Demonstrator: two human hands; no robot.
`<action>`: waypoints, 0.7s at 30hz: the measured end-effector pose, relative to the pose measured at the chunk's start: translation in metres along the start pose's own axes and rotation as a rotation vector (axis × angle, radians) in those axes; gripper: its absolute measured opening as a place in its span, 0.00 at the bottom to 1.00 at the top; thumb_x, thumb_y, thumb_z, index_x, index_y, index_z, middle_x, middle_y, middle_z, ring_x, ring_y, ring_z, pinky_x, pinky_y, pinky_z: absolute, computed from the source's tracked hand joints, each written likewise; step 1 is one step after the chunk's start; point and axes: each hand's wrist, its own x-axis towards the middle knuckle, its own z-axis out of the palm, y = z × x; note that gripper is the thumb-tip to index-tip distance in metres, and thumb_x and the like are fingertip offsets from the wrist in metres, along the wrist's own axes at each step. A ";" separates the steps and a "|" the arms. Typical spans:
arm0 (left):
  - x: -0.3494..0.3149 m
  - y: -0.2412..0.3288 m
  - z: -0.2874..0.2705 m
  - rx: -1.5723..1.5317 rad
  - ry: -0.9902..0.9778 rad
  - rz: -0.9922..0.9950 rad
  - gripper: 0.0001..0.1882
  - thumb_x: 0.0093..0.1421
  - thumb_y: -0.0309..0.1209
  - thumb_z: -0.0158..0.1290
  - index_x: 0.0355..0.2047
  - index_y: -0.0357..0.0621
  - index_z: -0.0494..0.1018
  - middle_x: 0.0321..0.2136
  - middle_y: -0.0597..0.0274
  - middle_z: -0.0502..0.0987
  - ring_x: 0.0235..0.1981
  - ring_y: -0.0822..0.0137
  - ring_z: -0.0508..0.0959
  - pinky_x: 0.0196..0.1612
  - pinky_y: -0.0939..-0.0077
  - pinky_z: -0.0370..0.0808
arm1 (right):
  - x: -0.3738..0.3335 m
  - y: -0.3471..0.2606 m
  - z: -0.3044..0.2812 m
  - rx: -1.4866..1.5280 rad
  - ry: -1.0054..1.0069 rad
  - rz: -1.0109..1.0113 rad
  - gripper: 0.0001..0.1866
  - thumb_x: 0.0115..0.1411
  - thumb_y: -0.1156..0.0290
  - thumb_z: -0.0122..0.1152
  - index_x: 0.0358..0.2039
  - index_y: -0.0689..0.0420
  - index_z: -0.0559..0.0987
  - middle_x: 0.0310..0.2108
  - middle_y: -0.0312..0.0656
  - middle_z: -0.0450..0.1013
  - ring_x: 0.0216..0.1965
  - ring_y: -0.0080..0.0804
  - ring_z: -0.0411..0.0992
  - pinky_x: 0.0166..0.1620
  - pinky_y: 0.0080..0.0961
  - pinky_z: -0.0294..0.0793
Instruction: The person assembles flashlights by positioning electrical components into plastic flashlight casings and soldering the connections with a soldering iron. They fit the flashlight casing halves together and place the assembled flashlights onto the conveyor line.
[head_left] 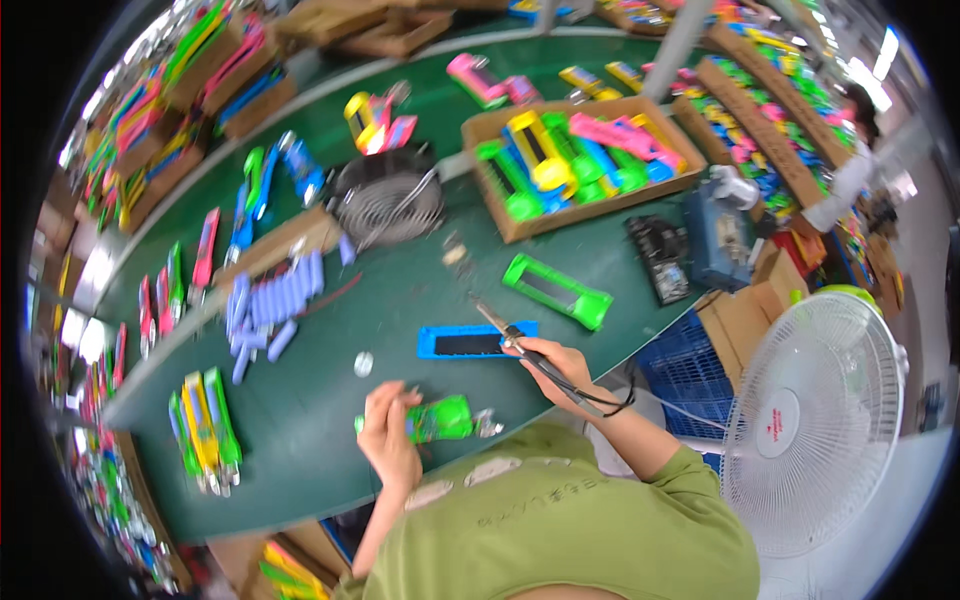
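1. Hands: held well apart. A soldering iron is gripped by the right hand, its fingers wrapped round the handle. The left hand, fingers bent, is placed at the left end of a green piece; whether anything is clamped by it cannot be told.

2. Location: the green piece is set at the near side of the green tabletop, close to the wearer's green shirt. The iron is held across the right end of a blue case, tip pointed away from the body; tip contact cannot be confirmed.

3. Scorch risk: if the iron is hot and is lowered or drawn back carelessly, the blue case or the green frame beside it could be marked.

4. Burn risk: left fingers could be burned if the tip were brought to the green piece without clearance.

5. Snag risk: the black cable is looped below the right hand; if caught on the forearm, the tip could be jerked off line.

6. Loss risk: the small pale disc, lying loose near the left hand, could be knocked away by a sweep of the wrist.
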 end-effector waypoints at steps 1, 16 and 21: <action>0.003 0.000 -0.003 -0.004 -0.006 0.016 0.08 0.55 0.16 0.46 0.36 0.29 0.71 0.32 0.57 0.73 0.32 0.69 0.76 0.39 0.77 0.72 | -0.003 0.000 0.010 0.053 -0.030 -0.008 0.18 0.51 0.79 0.58 0.43 0.58 0.70 0.34 0.47 0.74 0.35 0.39 0.75 0.37 0.25 0.74; 0.063 0.009 -0.037 1.082 -0.483 0.546 0.05 0.43 0.23 0.54 0.23 0.43 0.75 0.21 0.60 0.69 0.26 0.59 0.71 0.29 0.68 0.68 | 0.000 -0.040 0.051 0.355 0.087 0.216 0.11 0.49 0.77 0.61 0.34 0.64 0.74 0.23 0.41 0.72 0.27 0.32 0.74 0.40 0.32 0.73; 0.075 0.010 -0.030 1.248 -0.755 0.451 0.06 0.41 0.19 0.50 0.21 0.40 0.73 0.22 0.57 0.70 0.29 0.56 0.72 0.31 0.67 0.70 | 0.007 -0.032 0.060 0.686 0.160 0.621 0.09 0.54 0.79 0.55 0.36 0.67 0.71 0.25 0.45 0.71 0.24 0.28 0.72 0.26 0.20 0.73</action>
